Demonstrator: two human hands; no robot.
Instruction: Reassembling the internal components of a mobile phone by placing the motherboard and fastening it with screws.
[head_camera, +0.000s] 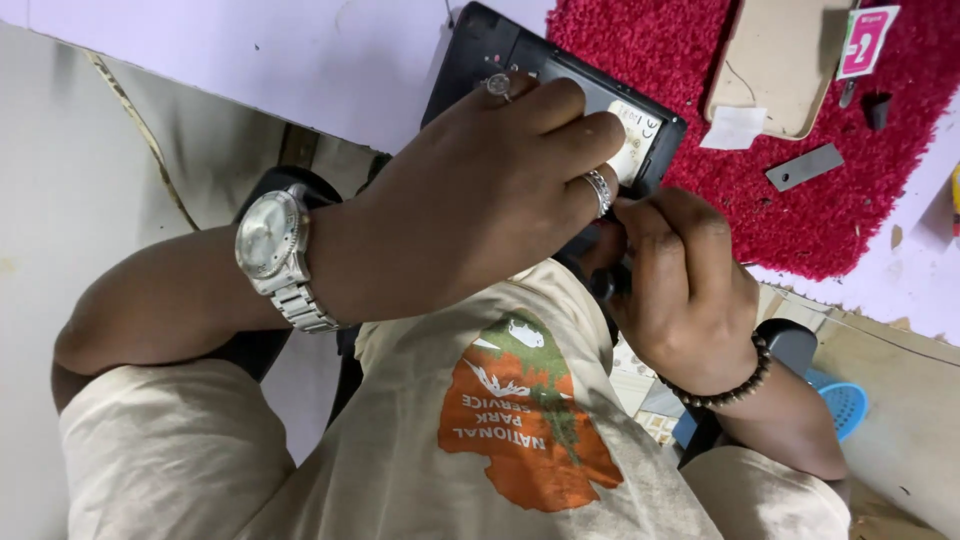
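Black device (500, 60): flat, dark casing, lying partly on the lilac surface (250, 60) and overhanging its near edge toward the person's lap. A pale label patch shows on its upper face near the right end. Judged to be pulled to the edge so both hands can reach it close to the body.

Left hand (480, 190): laid over the device from above, fingers curled down onto its face, two rings showing, a metal watch (270, 245) on the wrist. It presses and steadies the casing; fingers together, not spread.

Right hand (680, 290): just below the device's near right corner, touching the left hand's fingertips. Fingers bunched tight around something small and dark at that corner; what it pinches is hidden. Beaded bracelet (730, 385) on the wrist.

Red mat (800, 210): shaggy, on the surface to the right of the device. It likely keeps small parts from rolling off.

On the mat: a tan board (780, 60), a white paper scrap (733, 128), a pink card (865, 40), a grey metal strip (805, 166), a small dark piece (877, 108). All well apart from both hands.

Blue basket (840, 405): below the surface edge, at the right.
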